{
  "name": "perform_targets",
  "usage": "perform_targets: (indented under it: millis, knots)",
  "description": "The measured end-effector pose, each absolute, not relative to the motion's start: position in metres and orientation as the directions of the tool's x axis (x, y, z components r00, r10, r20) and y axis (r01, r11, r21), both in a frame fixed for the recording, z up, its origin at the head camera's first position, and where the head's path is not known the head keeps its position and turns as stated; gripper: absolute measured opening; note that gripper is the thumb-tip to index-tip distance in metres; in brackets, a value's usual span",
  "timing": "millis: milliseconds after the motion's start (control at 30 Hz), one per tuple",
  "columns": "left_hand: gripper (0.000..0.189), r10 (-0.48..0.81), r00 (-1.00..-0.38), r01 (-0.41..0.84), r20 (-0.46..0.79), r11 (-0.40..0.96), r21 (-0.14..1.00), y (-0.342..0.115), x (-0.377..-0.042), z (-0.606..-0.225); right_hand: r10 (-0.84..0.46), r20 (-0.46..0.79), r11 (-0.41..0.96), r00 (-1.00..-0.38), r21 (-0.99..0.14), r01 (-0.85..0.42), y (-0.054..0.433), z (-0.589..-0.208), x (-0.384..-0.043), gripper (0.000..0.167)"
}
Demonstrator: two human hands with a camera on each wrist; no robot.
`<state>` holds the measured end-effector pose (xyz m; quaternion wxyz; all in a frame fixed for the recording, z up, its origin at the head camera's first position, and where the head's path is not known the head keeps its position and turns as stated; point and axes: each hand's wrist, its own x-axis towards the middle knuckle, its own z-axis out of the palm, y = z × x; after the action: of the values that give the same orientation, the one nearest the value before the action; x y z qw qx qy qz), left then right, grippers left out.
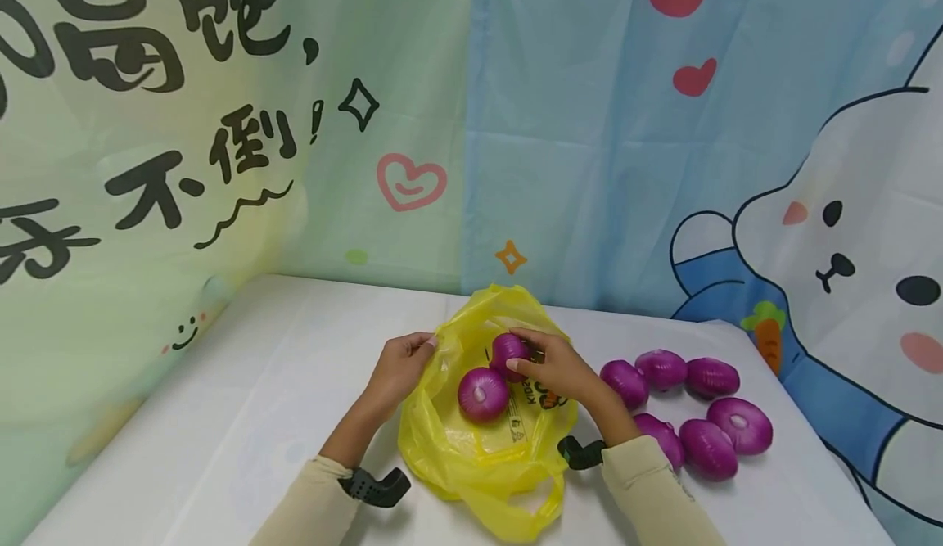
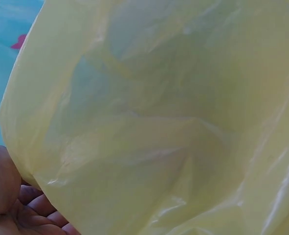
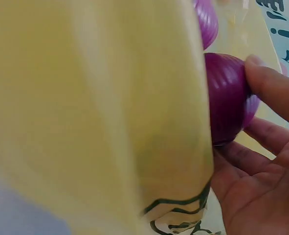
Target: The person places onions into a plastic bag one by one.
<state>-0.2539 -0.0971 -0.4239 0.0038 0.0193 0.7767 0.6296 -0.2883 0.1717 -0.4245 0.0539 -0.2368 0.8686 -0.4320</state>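
A yellow plastic bag (image 1: 449,448) lies spread open on the white table, its mouth facing up. At the bag's left rim, my left hand (image 1: 398,368) pinches the plastic between thumb and fingers; the left wrist view is mostly filled by the yellow film (image 2: 149,122). My right hand (image 1: 557,366) holds a purple onion (image 1: 508,355) at the bag's right inner side. In the right wrist view, thumb and fingers curl round that onion (image 3: 227,98), partly covered by the bag's edge. Another purple onion (image 1: 483,394) rests inside the bag beside it.
Several purple onions (image 1: 709,450) sit in a loose ring on the white table (image 1: 243,415), right of the bag and close to the right forearm. A printed cloth backdrop (image 1: 575,161) with hearts and a cartoon bear stands behind and beside the table.
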Motion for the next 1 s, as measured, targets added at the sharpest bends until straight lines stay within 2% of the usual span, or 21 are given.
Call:
perform_targets:
  millis: [267,733,1000]
  knots:
    - [0.033,0.044,-0.999,0.027,0.019,0.203,0.979,-0.097,-0.254,-0.424,-0.52,0.052,0.609,-0.853,-0.678,-0.412,0.172,-0.43,-0.285,0.06]
    - [0.033,0.04,-0.999,0.024,0.016,0.206,0.978,-0.096,-0.254,-0.422,-0.564,0.071,0.552,-0.823,-0.709,-0.44,0.178,-0.428,-0.282,0.068]
    - [0.033,0.041,-0.999,0.015,0.007,0.205,0.979,-0.096,-0.254,-0.425,-0.502,0.094,0.541,-0.86,-0.741,-0.397,0.185,-0.418,-0.268,0.063]
